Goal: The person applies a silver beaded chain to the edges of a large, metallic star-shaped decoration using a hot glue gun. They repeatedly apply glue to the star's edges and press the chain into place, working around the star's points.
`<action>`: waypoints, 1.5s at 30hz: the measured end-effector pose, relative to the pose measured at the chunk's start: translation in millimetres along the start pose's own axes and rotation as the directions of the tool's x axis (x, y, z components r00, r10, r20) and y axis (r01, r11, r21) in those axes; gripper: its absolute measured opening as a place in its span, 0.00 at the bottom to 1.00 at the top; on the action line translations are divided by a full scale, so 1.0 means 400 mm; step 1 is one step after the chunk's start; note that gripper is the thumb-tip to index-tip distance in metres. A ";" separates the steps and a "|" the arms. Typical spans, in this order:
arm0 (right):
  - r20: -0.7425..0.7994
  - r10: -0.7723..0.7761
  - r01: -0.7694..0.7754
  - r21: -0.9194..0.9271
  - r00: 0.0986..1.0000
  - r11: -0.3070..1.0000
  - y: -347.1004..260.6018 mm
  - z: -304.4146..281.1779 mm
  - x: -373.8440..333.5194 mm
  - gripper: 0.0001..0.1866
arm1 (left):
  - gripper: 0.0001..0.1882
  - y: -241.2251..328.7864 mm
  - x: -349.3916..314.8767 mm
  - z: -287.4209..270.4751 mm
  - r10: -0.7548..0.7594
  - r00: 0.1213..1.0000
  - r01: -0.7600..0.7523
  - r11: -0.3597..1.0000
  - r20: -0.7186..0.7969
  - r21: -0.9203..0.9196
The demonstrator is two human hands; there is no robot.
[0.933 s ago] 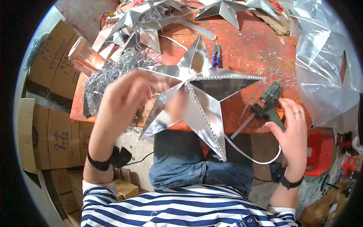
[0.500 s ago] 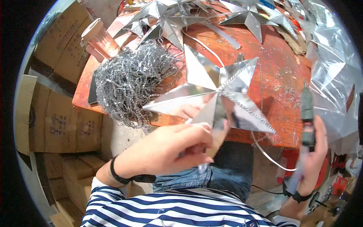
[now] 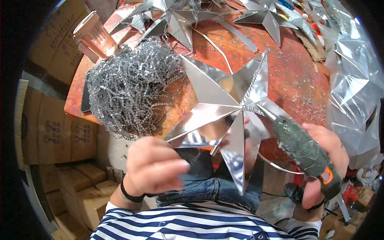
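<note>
Looking down from my head camera, I have the silver star (image 3: 216, 94) in front of me, across the near edge of the table (image 3: 298, 82). One of its five points aims down toward my lap, another up and to the right, with bead trim (image 3: 255, 80) along that ridge; a short stretch also runs right from the centre.

My right hand (image 3: 331, 149) is wrapped around the dark green glue gun (image 3: 297, 147), on the star's right. Its long axis slants from lower right to upper left, nozzle aimed near the star's centre; I can't say whether it touches. My left hand (image 3: 154, 166), blurred and loosely curled, is at the star's lower-left tip; I can't make out whether it grips anything.

The table is worn red-orange wood, flecked with silver bits. Left of the star sits a tangle of silver bead strands (image 3: 132, 86), with a pinkish cup (image 3: 96, 38) farther up-left. Beyond the star lie more silver stars (image 3: 179, 30); clear plastic sheeting (image 3: 354, 76) is to its right, cardboard boxes (image 3: 60, 132) far to its left.
</note>
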State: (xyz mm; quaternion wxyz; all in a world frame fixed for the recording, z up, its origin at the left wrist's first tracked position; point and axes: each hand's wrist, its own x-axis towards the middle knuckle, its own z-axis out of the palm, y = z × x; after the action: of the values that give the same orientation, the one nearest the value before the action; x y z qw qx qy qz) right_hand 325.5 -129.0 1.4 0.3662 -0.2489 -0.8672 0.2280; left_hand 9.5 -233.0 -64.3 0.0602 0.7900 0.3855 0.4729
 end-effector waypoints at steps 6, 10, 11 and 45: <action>0.195 -0.091 0.118 -0.134 0.977 0.984 0.008 -0.018 0.037 0.35 | 0.24 -0.055 -0.045 0.016 -0.108 0.845 0.167 0.984 -0.524 0.065; 0.259 -0.078 0.110 -0.112 0.963 0.988 0.015 -0.019 0.043 0.35 | 0.27 -0.068 -0.031 0.017 -0.216 0.845 0.265 0.964 -0.489 0.031; 0.261 -0.078 0.108 -0.106 0.962 0.988 0.021 -0.019 0.040 0.38 | 0.28 -0.073 -0.034 0.018 -0.214 0.855 0.258 0.966 -0.472 0.030; 0.097 -0.110 0.118 -0.081 0.989 0.990 -0.015 0.032 -0.031 0.29 | 0.19 -0.098 -0.050 0.018 0.018 0.962 0.061 0.958 -0.272 0.280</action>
State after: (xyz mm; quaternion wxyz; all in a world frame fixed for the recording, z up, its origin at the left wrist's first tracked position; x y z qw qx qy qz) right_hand 321.9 -143.8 -9.3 0.3269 -0.2037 -0.9051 0.1803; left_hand -11.7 -217.2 -100.3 -0.1030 0.7136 0.4631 0.5156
